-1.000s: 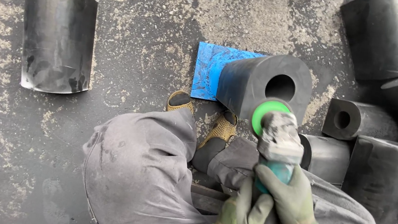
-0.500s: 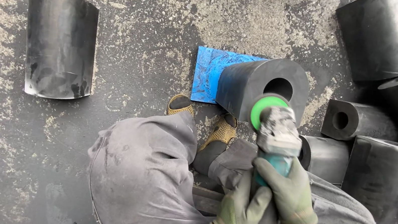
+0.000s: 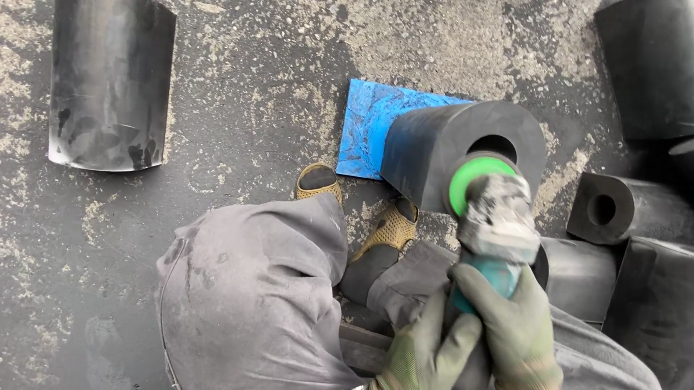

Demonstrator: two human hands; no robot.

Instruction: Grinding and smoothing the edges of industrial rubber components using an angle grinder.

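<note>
Both my hands wear green gloves and grip a dusty angle grinder (image 3: 498,218) with a green disc guard (image 3: 470,182). My left hand (image 3: 423,363) wraps the grinder body from below. My right hand (image 3: 516,326) holds its teal rear handle. The disc sits against the front face of a black rubber block (image 3: 450,142) with a round hole, which lies on a blue plate (image 3: 369,123). I am crouched over it, with grey trousers and tan shoes (image 3: 391,227) in view.
A curved black rubber sheet (image 3: 110,73) lies on the rough dark floor at the left. Several more black rubber blocks and tubes (image 3: 628,207) are heaped at the right, close to the grinder.
The grinder and both hands have stayed on the block's front face, with only a slight shift; the view has drifted a little.
</note>
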